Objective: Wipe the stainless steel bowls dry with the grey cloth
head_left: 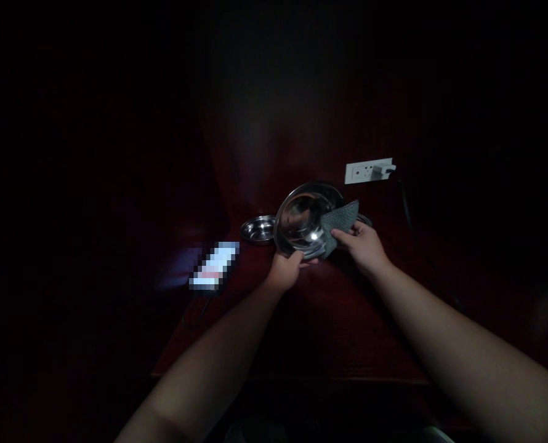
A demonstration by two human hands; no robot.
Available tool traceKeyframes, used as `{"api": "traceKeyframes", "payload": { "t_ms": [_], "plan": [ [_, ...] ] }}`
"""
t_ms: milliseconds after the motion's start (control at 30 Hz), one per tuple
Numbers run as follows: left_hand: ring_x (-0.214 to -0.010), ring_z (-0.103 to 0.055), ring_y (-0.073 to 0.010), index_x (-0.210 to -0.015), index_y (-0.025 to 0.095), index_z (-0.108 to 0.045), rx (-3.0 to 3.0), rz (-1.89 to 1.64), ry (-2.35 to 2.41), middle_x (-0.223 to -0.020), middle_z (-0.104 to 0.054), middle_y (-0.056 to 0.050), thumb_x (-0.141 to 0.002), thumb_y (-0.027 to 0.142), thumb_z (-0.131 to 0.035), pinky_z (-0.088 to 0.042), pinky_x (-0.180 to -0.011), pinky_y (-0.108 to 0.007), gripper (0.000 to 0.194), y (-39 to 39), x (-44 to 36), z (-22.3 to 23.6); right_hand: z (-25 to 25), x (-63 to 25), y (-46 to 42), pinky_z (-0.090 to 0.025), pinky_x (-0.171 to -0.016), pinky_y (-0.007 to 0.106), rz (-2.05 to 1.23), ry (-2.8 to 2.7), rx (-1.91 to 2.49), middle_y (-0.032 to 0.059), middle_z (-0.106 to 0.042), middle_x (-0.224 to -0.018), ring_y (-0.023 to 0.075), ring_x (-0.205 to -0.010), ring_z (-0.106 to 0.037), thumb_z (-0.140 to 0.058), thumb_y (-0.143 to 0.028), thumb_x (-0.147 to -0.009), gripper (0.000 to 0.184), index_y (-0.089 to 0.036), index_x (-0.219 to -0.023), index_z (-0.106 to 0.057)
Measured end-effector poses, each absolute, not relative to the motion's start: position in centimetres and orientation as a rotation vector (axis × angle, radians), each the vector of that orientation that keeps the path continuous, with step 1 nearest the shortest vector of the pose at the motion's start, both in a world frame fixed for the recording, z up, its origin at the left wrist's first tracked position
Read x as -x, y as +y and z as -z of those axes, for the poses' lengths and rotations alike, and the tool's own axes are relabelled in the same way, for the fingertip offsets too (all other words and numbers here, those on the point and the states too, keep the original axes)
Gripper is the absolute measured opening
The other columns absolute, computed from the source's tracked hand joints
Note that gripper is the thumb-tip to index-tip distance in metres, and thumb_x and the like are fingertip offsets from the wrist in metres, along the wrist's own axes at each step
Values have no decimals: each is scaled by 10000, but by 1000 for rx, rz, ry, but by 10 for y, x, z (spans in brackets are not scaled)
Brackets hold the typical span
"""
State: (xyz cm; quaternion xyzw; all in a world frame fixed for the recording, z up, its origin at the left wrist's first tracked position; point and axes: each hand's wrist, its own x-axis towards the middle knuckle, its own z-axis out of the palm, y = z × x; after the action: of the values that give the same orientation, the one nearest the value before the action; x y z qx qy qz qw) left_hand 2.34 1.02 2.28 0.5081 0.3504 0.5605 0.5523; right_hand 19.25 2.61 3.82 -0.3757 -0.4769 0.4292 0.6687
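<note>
A shiny steel bowl is tilted up with its inside facing me. My left hand grips its lower rim, thumb on the near side and fingers underneath. In my right hand a folded grey cloth is pinched between thumb and fingers. The cloth lies over the bowl's right rim; whether it presses on the metal I cannot tell. Behind the bowl on the left sits a shallow steel dish, partly hidden by it. Another metal rim shows just behind my right fingers, mostly covered.
A lit phone, its screen blurred out, stands at the left with a cable below it. A white socket plate with a plug is on the back wall, its cord hanging down. The dark red table's front edge runs below my forearms.
</note>
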Motion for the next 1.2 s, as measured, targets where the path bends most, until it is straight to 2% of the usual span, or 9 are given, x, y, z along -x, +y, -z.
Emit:
{"api": "traceKeyframes", "payload": {
  "t_ms": [233,400,533,767,1033,1200],
  "plan": [
    [-749,-702,-206,-936,101,-578,-1183,-1305,831,-832,-717,-98,-721,110,-571,-557,-789,-397,215,8,-24,-23,-35,-188,23,-563,-716,292,-1224,-957,757,-2,-710,-843,153,-750,-671,-743,-143,-575,296,-209,-830,-607],
    [-729,-705,-205,-979,95,-578,-1245,-1272,810,-866,-715,-107,-730,104,-543,-568,-747,-374,252,4,-26,-23,-34,-187,22,-562,-745,346,-1249,-948,753,27,-711,-881,188,-793,-669,-725,-161,-584,251,-198,-813,-629],
    [-717,-707,-213,-1031,93,-583,-1244,-1234,818,-854,-719,-110,-722,111,-544,-572,-733,-377,311,3,-26,-26,-32,-183,24,-544,-779,371,-1105,-977,784,53,-711,-922,202,-823,-668,-716,-257,-613,265,-189,-855,-632],
    [-726,-702,-201,-985,83,-571,-1156,-1180,844,-892,-709,-102,-708,60,-502,-575,-734,-402,287,2,-27,-30,-32,-182,27,-518,-747,347,-546,-954,996,102,-710,-899,208,-789,-658,-724,-373,-613,360,-121,-863,-664],
    [-806,-671,-194,-972,96,-572,-1124,-1209,852,-941,-689,-92,-700,58,-537,-588,-709,-374,277,3,-25,-27,-34,-185,29,-517,-741,341,-504,-979,969,97,-711,-897,206,-789,-663,-729,-345,-615,346,-125,-876,-670],
    [-826,-659,-198,-948,101,-578,-1111,-1223,857,-923,-678,-81,-696,61,-550,-589,-717,-395,257,3,-25,-28,-32,-186,30,-517,-763,359,-473,-1000,965,95,-712,-894,214,-802,-668,-728,-347,-621,341,-127,-876,-673]
  ]
}}
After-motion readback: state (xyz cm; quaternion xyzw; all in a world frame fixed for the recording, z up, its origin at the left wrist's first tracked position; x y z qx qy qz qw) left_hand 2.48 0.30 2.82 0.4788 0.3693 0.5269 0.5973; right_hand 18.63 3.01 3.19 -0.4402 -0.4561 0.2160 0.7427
